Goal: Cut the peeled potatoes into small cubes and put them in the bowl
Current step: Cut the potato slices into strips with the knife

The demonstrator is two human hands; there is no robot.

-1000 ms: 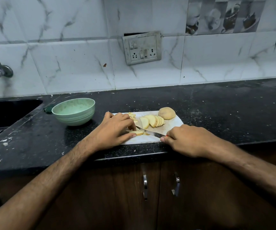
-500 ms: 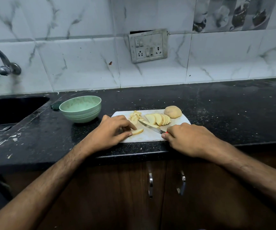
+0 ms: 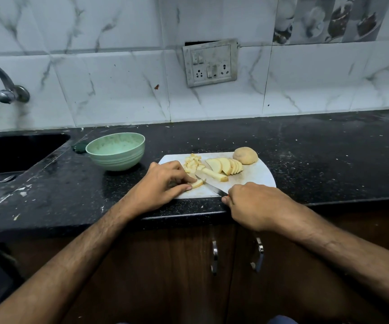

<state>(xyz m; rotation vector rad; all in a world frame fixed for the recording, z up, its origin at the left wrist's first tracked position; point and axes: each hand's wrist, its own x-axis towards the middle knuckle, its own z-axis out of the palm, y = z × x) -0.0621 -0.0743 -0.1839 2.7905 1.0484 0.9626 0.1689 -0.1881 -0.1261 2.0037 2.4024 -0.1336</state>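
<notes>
The green bowl (image 3: 116, 150) sits left of your cutting board (image 3: 254, 176). Your left hand (image 3: 158, 183) pinches a potato slice (image 3: 197, 183) on the board; cubes (image 3: 192, 163), fanned slices (image 3: 226, 166) and a whole potato (image 3: 245, 155) lie behind. Your right hand (image 3: 254, 204) grips the knife (image 3: 208, 183).

Speckled black stone counter (image 3: 305, 146), polished, dusted with pale flecks; glossy white marble-look wall tiles (image 3: 109, 85); matt pale-green bowl (image 3: 116, 152), ribbed outside; smooth matt white cutting board (image 3: 254, 176); bright metal knife blade (image 3: 208, 184); dark wood-grain cabinet doors (image 3: 165, 265), chrome handles (image 3: 215, 256)
</notes>
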